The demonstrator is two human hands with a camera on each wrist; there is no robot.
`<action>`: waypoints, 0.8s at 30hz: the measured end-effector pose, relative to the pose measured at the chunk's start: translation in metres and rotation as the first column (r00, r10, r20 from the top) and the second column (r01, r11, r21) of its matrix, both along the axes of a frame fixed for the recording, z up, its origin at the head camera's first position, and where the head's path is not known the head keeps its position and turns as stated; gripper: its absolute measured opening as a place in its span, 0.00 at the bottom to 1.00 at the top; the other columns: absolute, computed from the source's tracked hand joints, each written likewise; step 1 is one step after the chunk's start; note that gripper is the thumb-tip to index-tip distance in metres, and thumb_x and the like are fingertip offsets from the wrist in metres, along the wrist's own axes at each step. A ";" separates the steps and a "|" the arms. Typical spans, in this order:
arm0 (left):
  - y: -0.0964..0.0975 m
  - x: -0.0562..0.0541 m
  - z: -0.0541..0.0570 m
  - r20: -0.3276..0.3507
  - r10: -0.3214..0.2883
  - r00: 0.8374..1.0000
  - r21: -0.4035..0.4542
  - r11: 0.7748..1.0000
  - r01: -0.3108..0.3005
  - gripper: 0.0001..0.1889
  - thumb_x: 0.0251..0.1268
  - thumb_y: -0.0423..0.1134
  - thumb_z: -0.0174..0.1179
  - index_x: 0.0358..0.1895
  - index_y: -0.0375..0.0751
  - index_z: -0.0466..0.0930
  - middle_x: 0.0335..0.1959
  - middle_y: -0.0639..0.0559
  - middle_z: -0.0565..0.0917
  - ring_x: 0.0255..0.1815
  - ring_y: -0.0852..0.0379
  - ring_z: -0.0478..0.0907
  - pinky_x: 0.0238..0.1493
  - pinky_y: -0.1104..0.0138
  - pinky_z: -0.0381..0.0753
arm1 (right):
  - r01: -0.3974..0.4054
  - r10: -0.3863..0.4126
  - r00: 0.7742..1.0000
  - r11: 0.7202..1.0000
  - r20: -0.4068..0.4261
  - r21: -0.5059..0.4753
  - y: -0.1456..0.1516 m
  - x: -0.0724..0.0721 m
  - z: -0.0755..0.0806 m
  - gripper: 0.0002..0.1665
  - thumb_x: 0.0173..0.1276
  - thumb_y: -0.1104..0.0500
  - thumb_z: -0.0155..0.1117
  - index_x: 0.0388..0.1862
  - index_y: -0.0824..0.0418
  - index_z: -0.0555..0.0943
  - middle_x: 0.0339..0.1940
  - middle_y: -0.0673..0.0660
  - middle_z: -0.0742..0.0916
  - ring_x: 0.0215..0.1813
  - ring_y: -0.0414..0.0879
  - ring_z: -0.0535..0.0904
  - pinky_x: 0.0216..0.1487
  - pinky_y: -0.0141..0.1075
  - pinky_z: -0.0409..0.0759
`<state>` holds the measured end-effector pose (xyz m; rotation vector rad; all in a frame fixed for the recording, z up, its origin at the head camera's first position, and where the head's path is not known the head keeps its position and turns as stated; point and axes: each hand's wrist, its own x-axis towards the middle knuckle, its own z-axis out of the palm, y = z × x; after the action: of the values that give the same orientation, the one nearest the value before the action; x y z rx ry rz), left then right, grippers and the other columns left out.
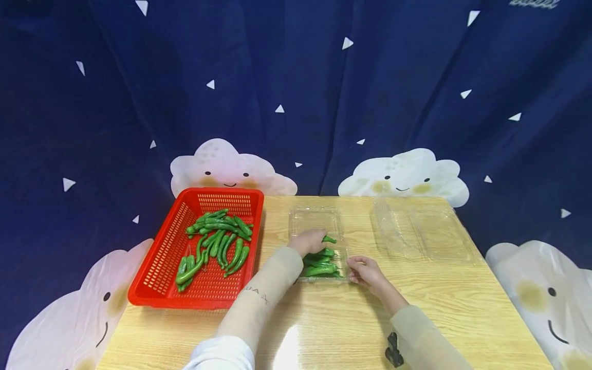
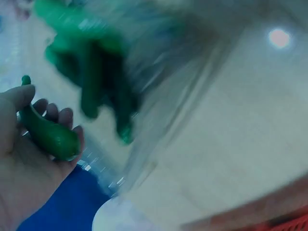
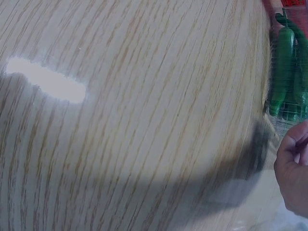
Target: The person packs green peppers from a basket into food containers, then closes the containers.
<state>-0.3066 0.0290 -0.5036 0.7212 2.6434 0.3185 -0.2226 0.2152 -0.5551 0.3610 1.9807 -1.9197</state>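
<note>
The step in hand looks like filling: green peppers seem to be passing one at a time from basket to box, and the work appears to be partway along. The left hand (image 1: pixel 307 242) reaches over the near half of a clear container (image 1: pixel 316 218) and grips a single green pepper (image 2: pixel 52 138); the left wrist view shows its fingers curled behind the pepper and the thumb by the narrow end. In the head view one end of it pokes out past the fingers. Below, a layer of peppers (image 1: pixel 321 270) lies roughly side to side in that near half.

The right hand (image 1: pixel 365 271) is at the container's near right corner, fingers bent and probably steadying it; whether they pinch the rim or only rest against it, I cannot tell. The red basket (image 1: pixel 194 302) on the left of the desk (image 1: pixel 333 324) holds many more peppers (image 1: pixel 224 226), and a second clear container (image 1: pixel 439 231) lies at the right.

The next move probably calls for lowering this pepper in line with the others, then loosening the left hand's grip gently, while the right hand keeps the light plastic from sliding
</note>
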 end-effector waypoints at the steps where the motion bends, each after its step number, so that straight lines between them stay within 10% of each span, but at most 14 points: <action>1: 0.001 0.002 -0.005 -0.035 -0.009 0.999 -0.011 1.000 0.009 0.07 0.68 0.43 0.49 0.43 0.46 0.72 0.35 0.54 0.77 0.35 0.59 0.73 0.36 0.68 0.72 | 0.000 0.000 1.000 1.000 0.002 0.000 0.000 0.000 -0.001 0.25 0.68 0.58 0.54 0.57 0.74 0.65 0.27 0.54 0.78 0.25 0.38 0.74 0.26 0.26 0.75; 7: 0.000 0.009 -0.025 -0.193 -0.089 0.977 -0.067 0.995 0.078 0.09 0.67 0.45 0.51 0.44 0.47 0.73 0.43 0.54 0.80 0.44 0.59 0.77 0.43 0.67 0.75 | 0.006 -0.006 1.000 1.000 0.013 -0.001 0.000 0.000 -0.003 0.25 0.69 0.58 0.53 0.57 0.75 0.64 0.27 0.55 0.78 0.25 0.39 0.75 0.27 0.27 0.75; 15: -0.001 0.012 -0.030 -0.174 -0.089 0.981 -0.080 0.994 0.076 0.11 0.67 0.48 0.50 0.45 0.47 0.74 0.42 0.54 0.79 0.43 0.59 0.76 0.44 0.66 0.74 | -0.010 0.010 1.000 1.000 0.008 -0.006 0.000 0.000 -0.002 0.25 0.69 0.58 0.53 0.57 0.74 0.64 0.28 0.55 0.78 0.26 0.39 0.75 0.27 0.26 0.75; 24: -0.002 0.010 0.002 -0.133 -0.096 0.986 -0.121 0.989 0.081 0.16 0.66 0.44 0.51 0.55 0.45 0.75 0.52 0.52 0.78 0.52 0.57 0.75 0.50 0.65 0.74 | -0.009 0.009 1.000 1.000 0.012 -0.004 0.000 0.001 0.000 0.26 0.69 0.58 0.53 0.58 0.75 0.64 0.29 0.55 0.78 0.27 0.39 0.75 0.28 0.27 0.76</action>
<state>-0.2966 0.0270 -0.5018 0.8477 2.7218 0.0933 -0.2219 0.2151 -0.5548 0.3609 1.9674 -1.9111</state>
